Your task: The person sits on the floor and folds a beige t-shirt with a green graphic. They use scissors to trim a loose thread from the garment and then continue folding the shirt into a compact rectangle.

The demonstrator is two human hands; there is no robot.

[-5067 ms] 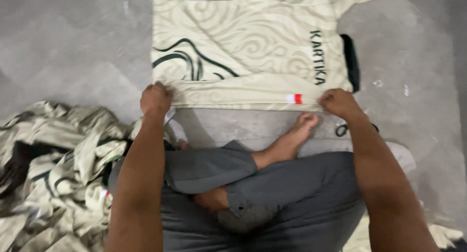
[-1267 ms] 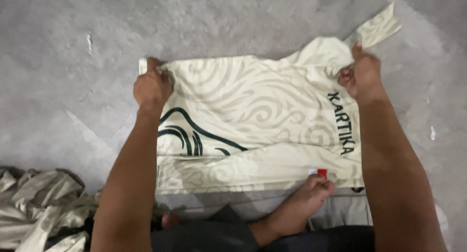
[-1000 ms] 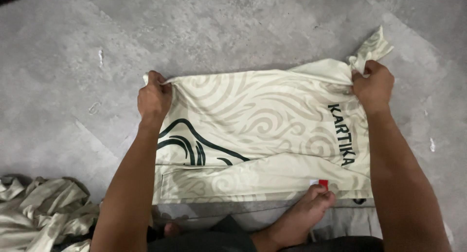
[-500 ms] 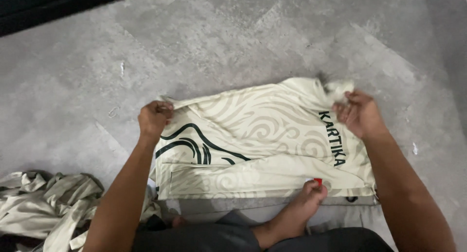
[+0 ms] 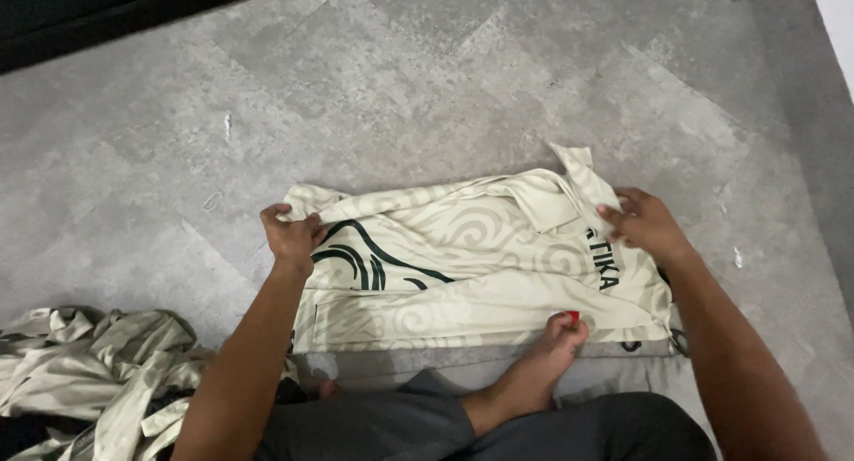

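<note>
Nearest the camera, the person's crossed legs in dark grey trousers fill the bottom edge, with one bare foot stretched forward so that its toes rest on the near hem of the cream, swirl-patterned fabric shirt with black markings. A small red tag shows at that hem just beside the toes. To the left of the legs lies a crumpled heap of similar cream patterned garments, apart from the shirt.

The shirt lies flat on the grey stone-look tiled floor, directly in front of the legs and between the two arms. The left hand is closed on the shirt's far-left corner, fingers curled around the cloth edge, which is lifted slightly off the floor. The right hand pinches the far-right part of the shirt, where the fabric is doubled over toward the near side into a raised fold; a loose flap sticks up just beyond the fingers. Both hands grip the far edge, so the bulk of the shirt lies nearer than the grip.

Beyond the shirt, a dark strip runs along the top left of the floor.
</note>
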